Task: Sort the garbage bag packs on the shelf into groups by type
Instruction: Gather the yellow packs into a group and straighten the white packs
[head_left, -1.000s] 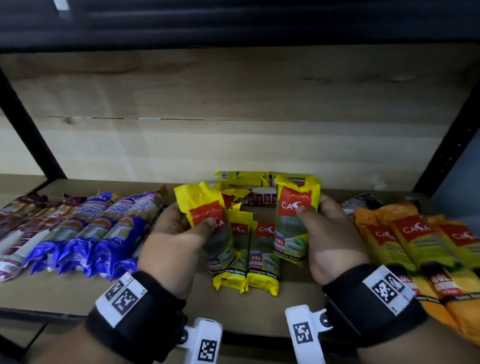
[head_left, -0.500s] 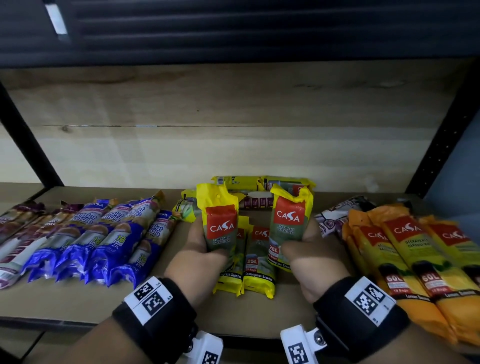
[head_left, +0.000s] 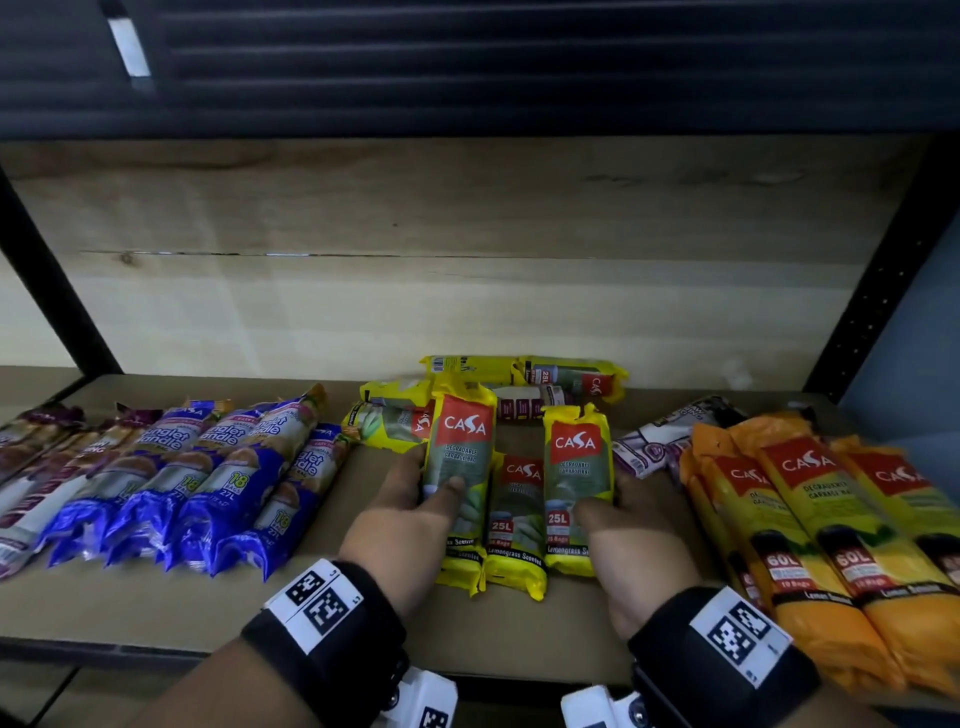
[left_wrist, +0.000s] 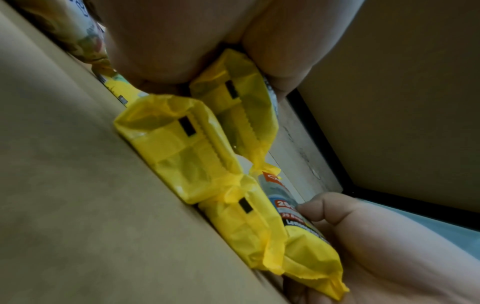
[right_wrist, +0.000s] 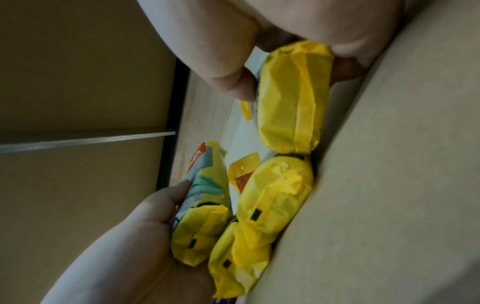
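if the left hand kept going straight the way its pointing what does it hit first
Probably the sideways yellow CASA pack lying just beyond the fingers of the left hand, which holds an upright 25L CASA pack; depth is unclear.

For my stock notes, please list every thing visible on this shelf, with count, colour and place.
25L packs: at least seven, yellow, centre; two held, some lying at the back
60L packs: several, orange-yellow, right
blue packs: about five, left of centre
purple packs: several, far left
white pack: one, white and purple, behind the 60L packs
shelf: one, wood
left hand: grips a 25L pack
right hand: grips a 25L pack
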